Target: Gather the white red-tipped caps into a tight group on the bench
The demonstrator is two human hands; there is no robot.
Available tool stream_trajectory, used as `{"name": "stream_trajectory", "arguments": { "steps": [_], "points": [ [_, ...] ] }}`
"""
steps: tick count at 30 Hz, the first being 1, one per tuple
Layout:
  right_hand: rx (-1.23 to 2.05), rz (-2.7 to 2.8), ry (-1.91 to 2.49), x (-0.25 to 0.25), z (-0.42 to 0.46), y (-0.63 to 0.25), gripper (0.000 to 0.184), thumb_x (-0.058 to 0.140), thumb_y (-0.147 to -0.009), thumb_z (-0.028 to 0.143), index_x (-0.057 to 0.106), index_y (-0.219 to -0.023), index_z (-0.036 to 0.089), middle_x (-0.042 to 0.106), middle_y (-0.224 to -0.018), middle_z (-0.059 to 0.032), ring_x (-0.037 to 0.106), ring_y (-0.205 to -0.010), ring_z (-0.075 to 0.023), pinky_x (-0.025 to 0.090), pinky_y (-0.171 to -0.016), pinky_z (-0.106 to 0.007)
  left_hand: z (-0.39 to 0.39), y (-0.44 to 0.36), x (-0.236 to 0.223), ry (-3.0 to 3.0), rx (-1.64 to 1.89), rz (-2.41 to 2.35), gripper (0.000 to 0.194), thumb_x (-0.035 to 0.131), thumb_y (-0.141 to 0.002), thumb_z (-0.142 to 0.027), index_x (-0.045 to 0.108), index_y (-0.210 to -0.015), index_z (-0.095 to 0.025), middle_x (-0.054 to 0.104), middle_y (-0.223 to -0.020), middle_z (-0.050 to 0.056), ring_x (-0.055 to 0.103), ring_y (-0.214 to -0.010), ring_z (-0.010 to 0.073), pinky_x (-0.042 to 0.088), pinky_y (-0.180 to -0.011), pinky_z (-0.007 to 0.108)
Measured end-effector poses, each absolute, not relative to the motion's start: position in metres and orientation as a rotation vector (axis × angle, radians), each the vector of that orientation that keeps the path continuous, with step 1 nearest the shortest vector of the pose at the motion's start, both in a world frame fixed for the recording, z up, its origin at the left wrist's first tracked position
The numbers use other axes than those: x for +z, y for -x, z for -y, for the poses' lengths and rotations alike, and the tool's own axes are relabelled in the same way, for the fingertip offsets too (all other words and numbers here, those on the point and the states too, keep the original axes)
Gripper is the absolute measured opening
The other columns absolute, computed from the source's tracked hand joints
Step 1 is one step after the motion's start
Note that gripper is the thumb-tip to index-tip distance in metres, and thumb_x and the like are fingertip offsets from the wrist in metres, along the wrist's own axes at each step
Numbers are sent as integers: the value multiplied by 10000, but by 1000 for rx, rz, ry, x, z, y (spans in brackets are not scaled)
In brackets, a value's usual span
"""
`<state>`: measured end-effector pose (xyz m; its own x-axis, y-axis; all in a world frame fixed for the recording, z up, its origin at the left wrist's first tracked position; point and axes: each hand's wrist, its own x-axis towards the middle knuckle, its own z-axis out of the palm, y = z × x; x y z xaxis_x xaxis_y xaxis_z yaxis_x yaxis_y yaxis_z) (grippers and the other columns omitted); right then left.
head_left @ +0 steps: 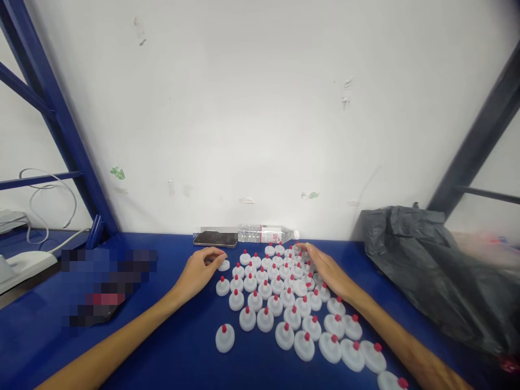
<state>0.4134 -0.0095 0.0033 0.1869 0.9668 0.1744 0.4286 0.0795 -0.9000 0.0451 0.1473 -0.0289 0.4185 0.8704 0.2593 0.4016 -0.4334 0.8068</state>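
— Spanning the view: a white wall (260, 108), then the blue table (174, 352), a black bag (426, 260) at right.

— And smaller?

— White red-tipped caps (280, 292) clustered mid-table. Left hand (199, 271) pinches one cap (223, 265); right hand (325, 268) rests open on others.

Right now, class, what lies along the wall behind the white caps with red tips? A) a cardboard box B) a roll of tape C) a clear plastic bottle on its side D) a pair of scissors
C: a clear plastic bottle lies on its side along the wall, just behind the caps and beside a phone.
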Motion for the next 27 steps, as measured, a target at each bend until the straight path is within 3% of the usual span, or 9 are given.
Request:
{"name": "stream_trajectory", "arguments": {
  "steps": [5,11,18,27],
  "points": [
    [694,1403,1510,3,8,-414,653,489,-1065,780,700,-1384,251,689,-1542,-127,605,-1465,-341,405,-1276,-661,-152,-44,-34,-1839,1020,-1031,365,741,-1057,-490,710,-1290,-211,768,-1293,79,770,-1090,271,671,-953,513],
    [711,1394,1517,3,9,-412,689,433,-1077,793,693,-1401,243,685,-1548,-136,593,-1487,-348,446,-1247,-664,-151,-40,-30,-1735,903,-1033,358,740,-1059,-484,705,-1288,-210,771,-1243,69,772,-998,242,686,-862,456],
    [681,1398,1506,2,10,-414,476,651,-1070,613,703,-1371,247,699,-1504,-112,671,-1363,-327,544,-1167,-624,-143,-39,-26,-1715,724,-1063,344,751,-1055,-472,711,-1272,-208,775,-1221,63,775,-970,233,691,-826,433],
    [503,1494,1454,-19,-3,-434,380,726,-1060,491,708,-1354,249,718,-1459,-99,716,-1279,-298,613,-1095,-573,-138,-44,-30,-1817,942,-1097,332,743,-1059,-482,718,-1240,-206,779,-1177,53,770,-936,223,685,-814,425]
  ]
}}
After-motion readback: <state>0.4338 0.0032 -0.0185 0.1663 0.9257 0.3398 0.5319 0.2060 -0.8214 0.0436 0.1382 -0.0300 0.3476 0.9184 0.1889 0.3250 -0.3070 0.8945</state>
